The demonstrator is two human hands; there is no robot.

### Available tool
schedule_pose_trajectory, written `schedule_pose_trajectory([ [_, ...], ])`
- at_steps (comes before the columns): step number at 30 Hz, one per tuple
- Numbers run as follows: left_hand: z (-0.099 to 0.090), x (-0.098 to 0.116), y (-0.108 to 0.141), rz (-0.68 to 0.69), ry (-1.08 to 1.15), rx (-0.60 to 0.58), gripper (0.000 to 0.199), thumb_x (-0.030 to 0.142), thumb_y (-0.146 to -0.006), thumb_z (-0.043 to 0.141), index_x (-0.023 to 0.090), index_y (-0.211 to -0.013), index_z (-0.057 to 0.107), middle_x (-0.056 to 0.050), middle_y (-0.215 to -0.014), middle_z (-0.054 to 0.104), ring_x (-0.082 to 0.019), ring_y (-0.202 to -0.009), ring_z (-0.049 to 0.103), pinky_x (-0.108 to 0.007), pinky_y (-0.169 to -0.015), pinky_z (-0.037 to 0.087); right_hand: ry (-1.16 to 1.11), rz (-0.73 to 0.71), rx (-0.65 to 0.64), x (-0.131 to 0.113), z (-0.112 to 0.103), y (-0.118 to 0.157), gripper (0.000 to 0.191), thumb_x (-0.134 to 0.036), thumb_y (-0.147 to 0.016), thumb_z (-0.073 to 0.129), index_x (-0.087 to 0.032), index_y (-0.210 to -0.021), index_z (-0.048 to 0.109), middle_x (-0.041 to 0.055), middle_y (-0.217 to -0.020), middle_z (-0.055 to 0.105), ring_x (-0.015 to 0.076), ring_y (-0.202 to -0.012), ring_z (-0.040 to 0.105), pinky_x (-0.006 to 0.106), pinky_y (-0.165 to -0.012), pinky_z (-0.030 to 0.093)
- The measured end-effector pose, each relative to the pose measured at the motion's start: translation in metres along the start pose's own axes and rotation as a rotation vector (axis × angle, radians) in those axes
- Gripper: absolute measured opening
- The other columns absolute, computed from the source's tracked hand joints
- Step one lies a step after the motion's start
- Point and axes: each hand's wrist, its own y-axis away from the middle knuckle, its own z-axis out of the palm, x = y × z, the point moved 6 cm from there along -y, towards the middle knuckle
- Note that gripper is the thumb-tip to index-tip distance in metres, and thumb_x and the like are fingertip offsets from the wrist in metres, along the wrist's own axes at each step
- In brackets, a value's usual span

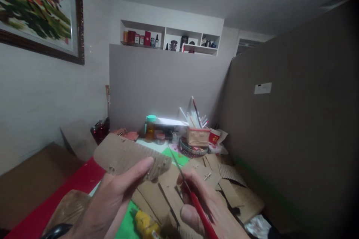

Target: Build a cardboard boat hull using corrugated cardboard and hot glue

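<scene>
My left hand (114, 190) grips a piece of corrugated cardboard (126, 155) with the thumb on top; its ribbed face shows and its left end is rounded. In my right hand (207, 201) is a red-handled tool (199, 209) with a thin, pointed metal blade, fingers wrapped round it. The blade points up and away, just right of the cardboard's right end and apparently apart from it. Whether it is a knife or closed scissors I cannot tell. Below, between my hands, lies a yellow tool with a dark nozzle (146, 224), like a glue gun.
Several cut cardboard pieces (238, 198) cover the table. Behind them stand a pen box (198, 137), a teal-lidded bottle (150, 129), a red paper cup (214, 136) and a round basket (193, 149). A grey partition (280, 127) rises at the right. Crumpled plastic (258, 227) lies lower right.
</scene>
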Motion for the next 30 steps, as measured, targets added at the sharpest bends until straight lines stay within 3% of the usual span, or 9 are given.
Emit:
schedule_pose_trajectory([
  [5, 0.007, 0.011, -0.009, -0.037, -0.019, -0.01, 0.059, 0.054, -0.071, 0.081, 0.02, -0.12, 0.074, -0.01, -0.101, 0.083, -0.04, -0.107, 0.074, -0.053, -0.093, 0.06, 0.038, 0.049, -0.105, -0.001, 0.008, 0.002, 0.055, -0.078, -0.082, 0.056, -0.024, -0.091, 0.051, -0.0039, -0.077, 0.042, 0.015, -0.067, 0.038, 0.028, -0.06, 0.036],
  [23, 0.006, 0.02, -0.013, -0.021, -0.005, 0.033, 0.058, 0.054, -0.069, 0.082, 0.022, -0.117, 0.074, -0.008, -0.098, 0.084, -0.039, -0.102, 0.076, -0.053, -0.091, 0.061, 0.075, 0.066, -0.148, -0.005, 0.006, 0.003, 0.041, -0.062, -0.092, 0.053, -0.023, -0.083, 0.044, -0.0059, -0.069, 0.036, 0.0135, -0.063, 0.034, 0.028, -0.06, 0.028],
  [30, 0.0, 0.006, -0.011, -0.01, 0.02, 0.066, 0.057, 0.052, -0.069, 0.083, 0.022, -0.117, 0.074, -0.007, -0.098, 0.084, -0.038, -0.1, 0.076, -0.052, -0.091, 0.061, 0.257, 0.066, -0.081, -0.008, 0.001, 0.009, 0.035, -0.053, -0.095, 0.057, -0.022, -0.08, 0.052, 0.0008, -0.078, 0.058, 0.0155, -0.069, 0.049, 0.024, -0.058, 0.032],
])
